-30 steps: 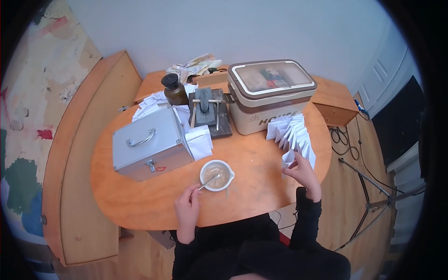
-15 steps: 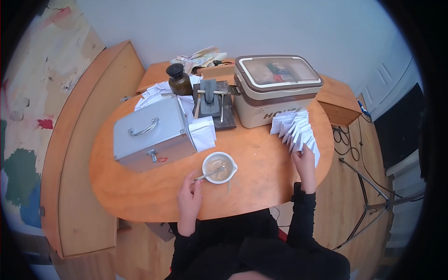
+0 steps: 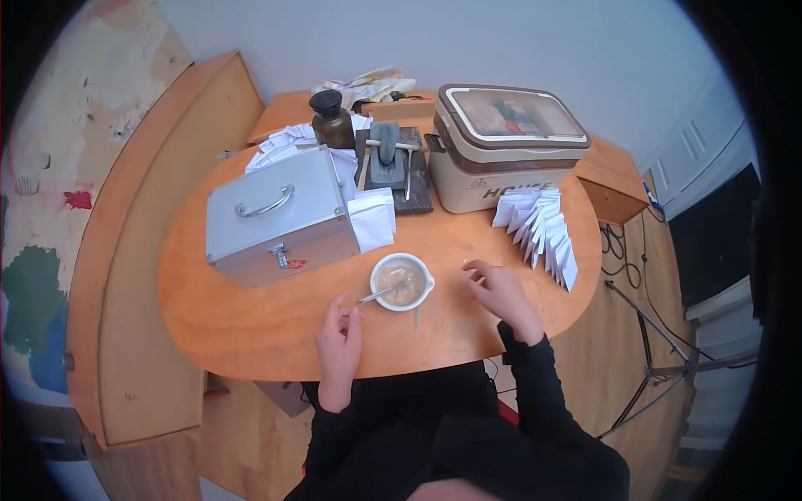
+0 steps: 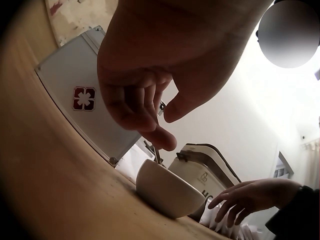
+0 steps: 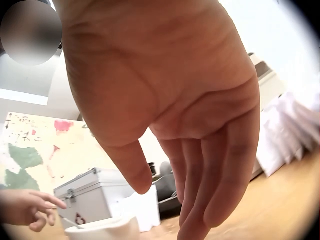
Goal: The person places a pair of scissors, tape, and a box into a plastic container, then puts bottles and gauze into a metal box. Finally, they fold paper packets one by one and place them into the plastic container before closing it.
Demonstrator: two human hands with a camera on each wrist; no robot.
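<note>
A white bowl (image 3: 428, 282) with a small pouring lip holds a beige, wet-looking mixture. A thin spoon (image 3: 380, 294) leans in it, its handle over the left rim. My left hand (image 3: 340, 346) is beside the handle's end; the left wrist view shows thumb and fingers apart, fingertips close to the handle (image 4: 158, 156). To the right of the bowl, my right hand (image 3: 501, 299) hovers over the table with loose fingers and nothing in them. Folded white paper packets (image 3: 543, 234) overlap in a fan beyond it.
A silver metal case (image 3: 276, 209) stands at left, with more white papers (image 3: 372, 219) beside it. Behind are a dark bottle (image 3: 332, 125), a dark slab with grey stone (image 3: 388, 171) and a beige lidded box (image 3: 468, 184). A tripod (image 3: 647, 359) stands right of the table.
My left hand has loosened from the spoon handle. My right hand has set a folded paper packet at the near end of the fan, let go, and moved left towards the bowl.
</note>
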